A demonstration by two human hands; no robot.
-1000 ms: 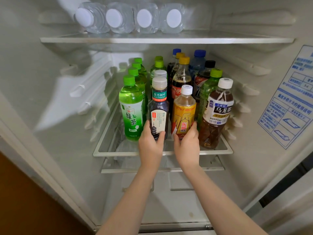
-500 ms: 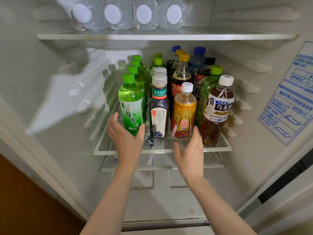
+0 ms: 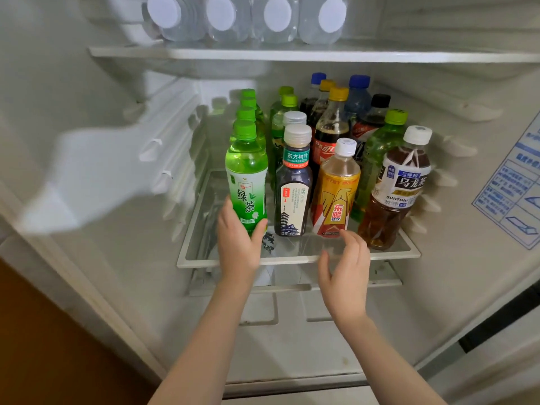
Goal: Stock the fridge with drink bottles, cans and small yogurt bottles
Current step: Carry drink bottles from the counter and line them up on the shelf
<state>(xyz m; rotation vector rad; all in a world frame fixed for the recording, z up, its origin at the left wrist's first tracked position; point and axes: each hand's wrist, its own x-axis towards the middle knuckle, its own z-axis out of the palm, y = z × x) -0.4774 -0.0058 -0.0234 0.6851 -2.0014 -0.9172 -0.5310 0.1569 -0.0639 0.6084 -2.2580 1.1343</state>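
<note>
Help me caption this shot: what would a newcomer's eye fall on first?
Colourful plastic drink bottles crowd the clear middle shelf, where the left hand grips the front green-capped green tea bottle. The right hand hovers open near the yellow energy-drink bottle. Above, four clear water bottles lie white caps outward.

Glossy clear plastic bottles (image 3: 336,171) with printed film labels stand on a smooth transparent shelf (image 3: 298,258) edged in white plastic. The fridge walls (image 3: 102,171) are smooth, slightly shiny white plastic.
</note>
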